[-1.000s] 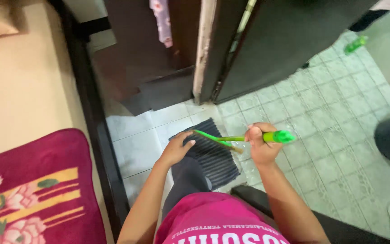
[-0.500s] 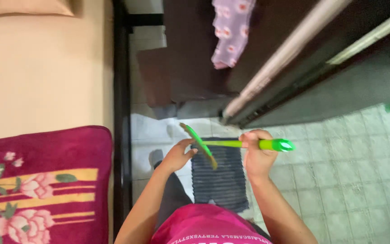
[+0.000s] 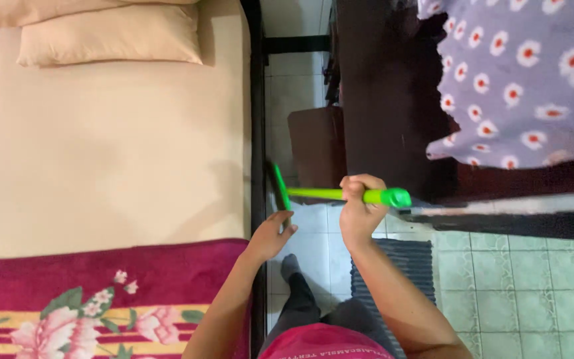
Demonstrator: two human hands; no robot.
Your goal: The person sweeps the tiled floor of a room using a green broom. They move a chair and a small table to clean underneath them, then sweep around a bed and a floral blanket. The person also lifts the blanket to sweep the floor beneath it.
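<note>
- Head view: the right hand (image 3: 360,211) is clenched around the green handle (image 3: 340,194) of a broom, held level above the tiled floor (image 3: 519,279).
- The left hand (image 3: 272,234), fingers (image 3: 287,223) curled, grasps the handle's lower stretch just beside the bed (image 3: 107,146).
- A dark mat (image 3: 403,262) lies on the floor below the right forearm.

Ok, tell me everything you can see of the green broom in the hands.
The green broom looks like glossy plastic: a straight handle lying nearly level, its rounded end cap at the right. The right hand grips the handle near the cap; the left hand touches the narrow green head, which angles down beside the bed frame above the tiled floor.
</note>
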